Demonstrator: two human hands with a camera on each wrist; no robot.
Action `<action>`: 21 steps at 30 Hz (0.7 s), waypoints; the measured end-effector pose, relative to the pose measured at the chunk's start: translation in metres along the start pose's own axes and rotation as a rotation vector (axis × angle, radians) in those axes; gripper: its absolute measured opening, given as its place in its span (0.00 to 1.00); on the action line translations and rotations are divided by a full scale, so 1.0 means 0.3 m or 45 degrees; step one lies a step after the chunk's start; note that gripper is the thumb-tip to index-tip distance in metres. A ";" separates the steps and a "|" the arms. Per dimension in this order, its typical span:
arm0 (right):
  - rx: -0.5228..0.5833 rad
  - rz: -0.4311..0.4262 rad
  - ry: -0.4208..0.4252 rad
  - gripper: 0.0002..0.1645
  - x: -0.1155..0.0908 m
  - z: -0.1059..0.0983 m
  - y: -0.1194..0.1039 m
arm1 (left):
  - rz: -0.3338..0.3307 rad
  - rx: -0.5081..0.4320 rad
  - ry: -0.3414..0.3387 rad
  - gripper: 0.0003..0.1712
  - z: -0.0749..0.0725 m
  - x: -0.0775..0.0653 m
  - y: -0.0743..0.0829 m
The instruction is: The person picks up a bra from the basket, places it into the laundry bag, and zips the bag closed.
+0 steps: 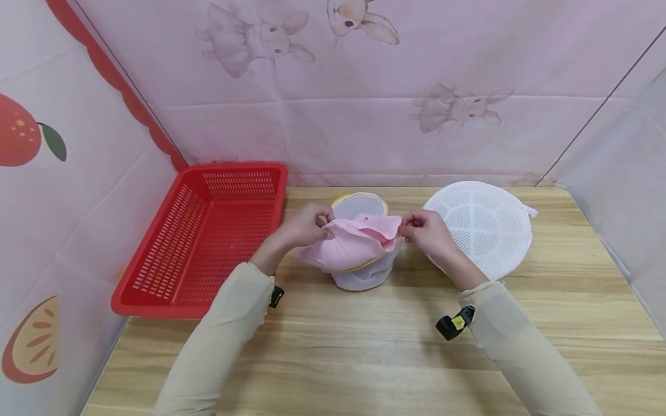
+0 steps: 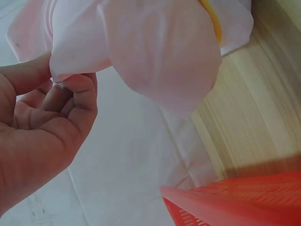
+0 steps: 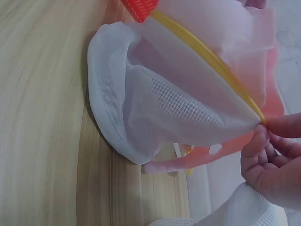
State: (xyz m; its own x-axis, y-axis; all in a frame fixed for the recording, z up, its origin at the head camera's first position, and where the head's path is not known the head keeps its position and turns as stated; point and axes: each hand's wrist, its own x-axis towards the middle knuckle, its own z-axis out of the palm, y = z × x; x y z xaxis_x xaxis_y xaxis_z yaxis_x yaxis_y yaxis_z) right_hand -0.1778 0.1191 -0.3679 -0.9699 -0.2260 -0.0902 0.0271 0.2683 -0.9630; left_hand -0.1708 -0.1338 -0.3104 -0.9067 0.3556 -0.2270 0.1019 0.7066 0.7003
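A small white mesh laundry bag (image 1: 364,279) with yellow trim stands on the table, its round mesh lid (image 1: 364,204) tipped back behind the opening. Pink cloth (image 1: 350,252) bulges out of the top and drapes over the front rim. On the left, my left hand (image 1: 306,226) pinches an edge of this cloth between thumb and fingers. My right hand (image 1: 430,232) is at the bag's right side. In the right wrist view, its thumb and forefinger pinch the yellow trim (image 3: 211,59) at the rim. The cloth hides the inside of the bag.
A red plastic basket (image 1: 198,311) with slotted walls stands to the left. To the right, close by my right hand, lies a larger round white mesh bag (image 1: 481,231). A pink curtain (image 1: 354,138) printed with rabbits hangs behind the wooden table (image 1: 364,352).
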 end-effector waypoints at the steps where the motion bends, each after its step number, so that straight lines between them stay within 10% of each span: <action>1: 0.009 -0.005 -0.001 0.04 -0.001 0.000 -0.001 | -0.014 0.010 0.007 0.05 0.001 0.001 0.000; 21: 0.044 -0.023 -0.115 0.06 -0.012 0.011 -0.015 | -0.026 0.277 0.178 0.07 0.110 0.072 0.075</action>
State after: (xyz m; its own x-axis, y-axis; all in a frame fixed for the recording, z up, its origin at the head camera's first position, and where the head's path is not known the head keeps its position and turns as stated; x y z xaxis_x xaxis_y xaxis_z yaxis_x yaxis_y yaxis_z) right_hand -0.1737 0.1156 -0.3641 -0.9445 -0.3147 -0.0943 0.0199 0.2317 -0.9726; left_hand -0.1745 -0.0901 -0.3220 -0.9557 0.2625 -0.1335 0.1548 0.8333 0.5307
